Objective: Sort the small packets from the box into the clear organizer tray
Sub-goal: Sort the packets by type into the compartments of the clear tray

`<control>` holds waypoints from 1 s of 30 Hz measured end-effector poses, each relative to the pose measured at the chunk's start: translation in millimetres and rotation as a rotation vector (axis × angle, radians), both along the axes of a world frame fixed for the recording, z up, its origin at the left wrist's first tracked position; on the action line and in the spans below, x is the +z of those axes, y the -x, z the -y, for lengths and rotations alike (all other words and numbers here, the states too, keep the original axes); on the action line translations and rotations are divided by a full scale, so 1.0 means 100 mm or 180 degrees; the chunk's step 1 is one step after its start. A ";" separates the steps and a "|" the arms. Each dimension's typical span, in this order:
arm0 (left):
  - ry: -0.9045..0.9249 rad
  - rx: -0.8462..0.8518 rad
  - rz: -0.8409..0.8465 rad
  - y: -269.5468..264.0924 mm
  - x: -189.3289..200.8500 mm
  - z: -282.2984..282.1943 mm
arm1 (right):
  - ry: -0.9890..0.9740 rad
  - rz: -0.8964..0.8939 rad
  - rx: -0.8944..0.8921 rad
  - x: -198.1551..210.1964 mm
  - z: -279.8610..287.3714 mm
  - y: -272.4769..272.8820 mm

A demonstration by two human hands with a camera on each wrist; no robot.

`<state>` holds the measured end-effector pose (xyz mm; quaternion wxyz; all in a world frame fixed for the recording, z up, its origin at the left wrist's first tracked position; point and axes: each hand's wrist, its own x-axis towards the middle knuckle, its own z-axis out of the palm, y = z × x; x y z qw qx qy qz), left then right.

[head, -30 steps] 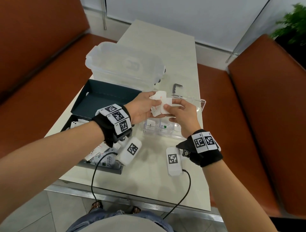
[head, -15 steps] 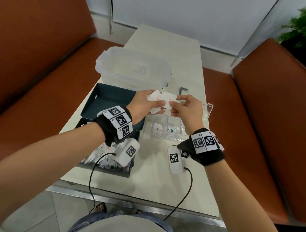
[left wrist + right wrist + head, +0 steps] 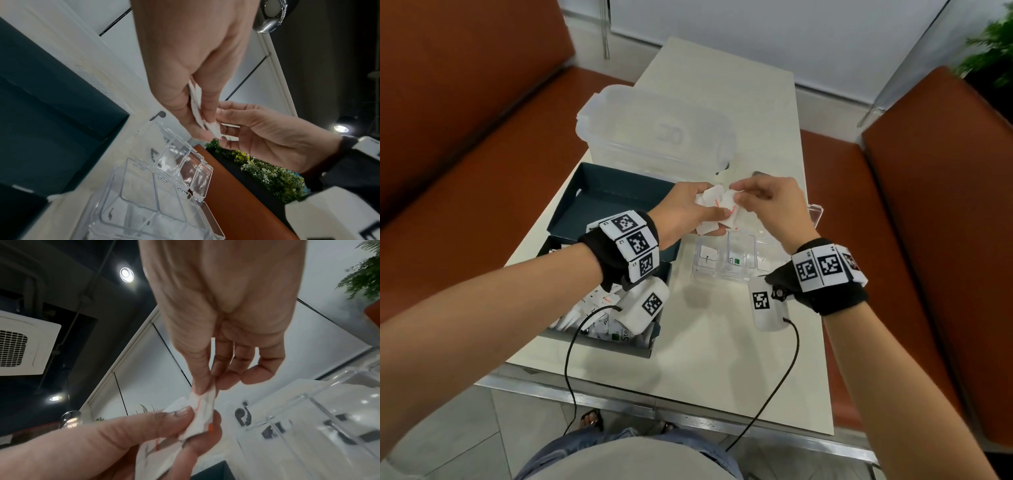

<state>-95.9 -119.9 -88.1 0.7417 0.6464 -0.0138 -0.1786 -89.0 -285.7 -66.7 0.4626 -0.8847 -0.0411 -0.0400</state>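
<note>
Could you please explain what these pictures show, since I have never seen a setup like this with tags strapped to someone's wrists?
There is no robot here: a person works with bare hands, wearing a camera on the head and one on each wrist band. The head view looks down at a pale table; the two wrist views look along each hand from below, so you also see the ceiling.

The left hand holds a small bunch of white packets, and the right hand pinches one of them, as the right wrist view shows up close.

On the table lie a dark box with more packets, its far part bare, a clear organizer tray whose compartments already hold a few packets, and behind them a large clear lidded container. The black cables run from the wrist units.
</note>
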 end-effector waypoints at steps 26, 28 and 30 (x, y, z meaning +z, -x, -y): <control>0.0005 0.0144 -0.0305 -0.05 -0.20 0.59 | 0.2774 -0.0484 -0.0961 -0.99 1.23 -0.15; 0.0023 0.0145 -0.0309 -0.06 -0.21 0.63 | 0.2916 -0.0408 -0.0730 -1.06 1.23 -0.15; 0.0025 0.0136 -0.0314 -0.08 -0.21 0.66 | 0.2900 -0.0440 -0.0558 -1.14 1.21 -0.14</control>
